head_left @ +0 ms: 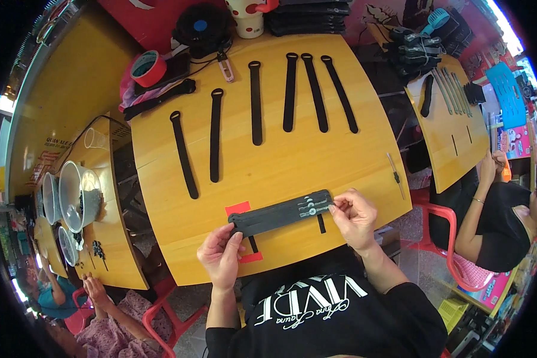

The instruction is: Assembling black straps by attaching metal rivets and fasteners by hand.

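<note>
Just above the near part of the table, a small stack of flat black straps (280, 215) with pale print stretches between my hands. My left hand (221, 253) pinches its left end between thumb and fingers. At the other end, my right hand (355, 219) grips the stack's corner, fingers closed. Beneath it, red tape (250, 258) and a short black strip (321, 224) show on the tabletop, partly hidden by the straps. Farther off, several single black straps with looped ends, among them one strap (256, 104), lie spread in a fanned row.
The wooden table (191, 238) also carries a roll of red tape (148, 68), a black fan (203, 28), a spotted bucket (244, 21) and stacked black straps (307, 18). A thin tool (395, 173) lies at right. Co-workers sit at side tables by red chairs (441, 232).
</note>
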Demonstrator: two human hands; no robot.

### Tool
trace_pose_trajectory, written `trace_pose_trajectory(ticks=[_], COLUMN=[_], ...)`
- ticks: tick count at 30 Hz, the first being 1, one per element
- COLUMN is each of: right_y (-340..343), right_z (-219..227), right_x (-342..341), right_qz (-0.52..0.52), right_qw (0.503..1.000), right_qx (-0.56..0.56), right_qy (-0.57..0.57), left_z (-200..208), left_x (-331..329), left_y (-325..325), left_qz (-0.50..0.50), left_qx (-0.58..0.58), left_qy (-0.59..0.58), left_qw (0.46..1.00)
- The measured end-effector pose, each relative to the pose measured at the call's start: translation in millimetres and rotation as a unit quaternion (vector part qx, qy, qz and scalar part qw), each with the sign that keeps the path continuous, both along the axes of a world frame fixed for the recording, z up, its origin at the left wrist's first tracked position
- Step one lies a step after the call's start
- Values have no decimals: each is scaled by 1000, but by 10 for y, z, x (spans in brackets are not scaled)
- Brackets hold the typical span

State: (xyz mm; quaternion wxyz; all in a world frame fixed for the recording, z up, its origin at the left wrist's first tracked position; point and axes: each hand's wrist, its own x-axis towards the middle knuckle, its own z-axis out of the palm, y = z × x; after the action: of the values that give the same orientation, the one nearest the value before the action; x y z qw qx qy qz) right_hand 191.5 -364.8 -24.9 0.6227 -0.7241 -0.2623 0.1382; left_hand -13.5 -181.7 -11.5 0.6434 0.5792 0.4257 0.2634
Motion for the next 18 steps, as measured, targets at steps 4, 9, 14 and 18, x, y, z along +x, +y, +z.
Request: trace_pose_trajectory(ticks=[4,9,14,18], right_y=[24,41,39,32], right_z=[49,99,85,94], right_x=[5,21,16,29], right_qz=[-3,14,17,12], right_qw=[1000,998,997,998], right_qx=[-12,-22,-18,-24], right_qy=[-14,-58,-70,-63], left_z=[45,36,56,47], left_x=[31,28,23,20], left_y=[1,11,16,18], left_qz=[17,19,21,17], left_qx=[-7,-5,-10,-6], left_qy=[1,6,1,3], left_qw=[1000,1000,1000,1000])
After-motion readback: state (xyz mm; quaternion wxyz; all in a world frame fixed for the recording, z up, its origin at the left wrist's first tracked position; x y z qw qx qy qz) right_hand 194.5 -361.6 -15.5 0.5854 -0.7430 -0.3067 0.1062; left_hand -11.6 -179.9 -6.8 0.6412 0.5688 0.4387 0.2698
